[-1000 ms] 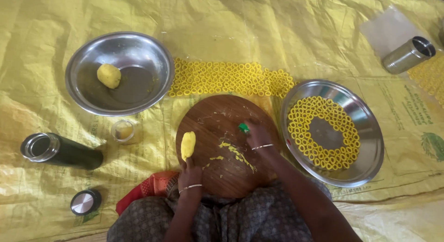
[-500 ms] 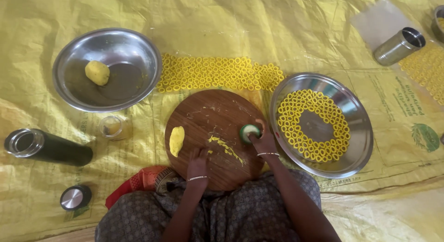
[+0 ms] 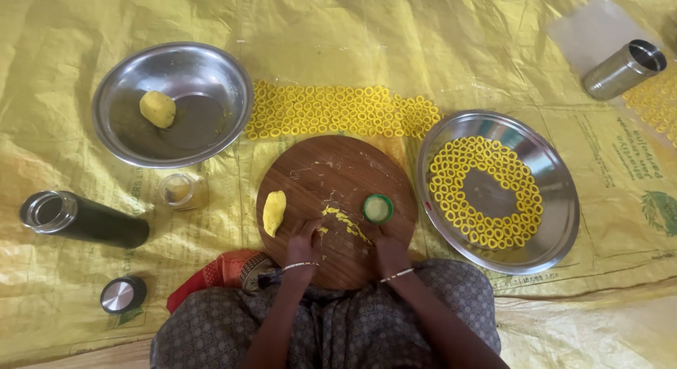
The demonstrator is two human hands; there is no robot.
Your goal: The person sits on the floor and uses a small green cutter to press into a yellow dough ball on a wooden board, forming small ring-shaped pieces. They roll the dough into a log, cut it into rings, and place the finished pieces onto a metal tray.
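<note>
We sit w/ the round wooden board [image 3: 338,200] at the near edge of the yellow sheet [image 3: 423,45], so both hands reach it. Left hand [image 3: 305,241] and right hand [image 3: 388,250] rest fingers-down, curled loosely on a thin yellow dough strip [image 3: 345,222] at the board's near-middle; nothing gripped. It's pale yellow, ragged, crumbly. A dough lump [image 3: 274,212] waits at the board's left edge, a small green cap [image 3: 378,208] just right of the strip.

Round board [image 3: 337,179], centre frame: matt brown wood. Bowl [image 3: 211,80] upper left and plate [image 3: 564,200] right: polished metal. Ground sheet [image 3: 423,38]: glossy, seemingly woven plastic.
</note>
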